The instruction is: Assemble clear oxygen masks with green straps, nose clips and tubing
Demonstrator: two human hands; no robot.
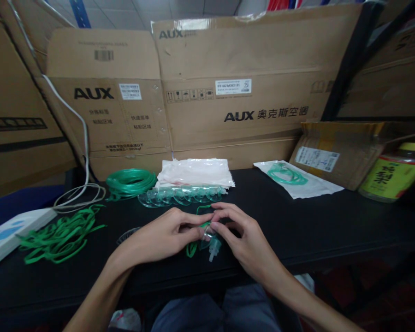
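My left hand and my right hand meet over the black table, thumbs and fingertips pinched together. Between them is a clear oxygen mask, mostly hidden by my fingers. Its pale green connector points down toward me. A green elastic strap hangs in a loop under my left fingers, and part of it arches up behind the fingertips. Just beyond my hands lies a row of nested clear masks. A small clear ribbed piece sits beside my left wrist, partly covered.
Loose green straps lie left beside a white power strip. Coiled green tubing and white packets stand behind. A packet with tubing, a carton and a yellow-labelled bottle are right. Cardboard walls the back.
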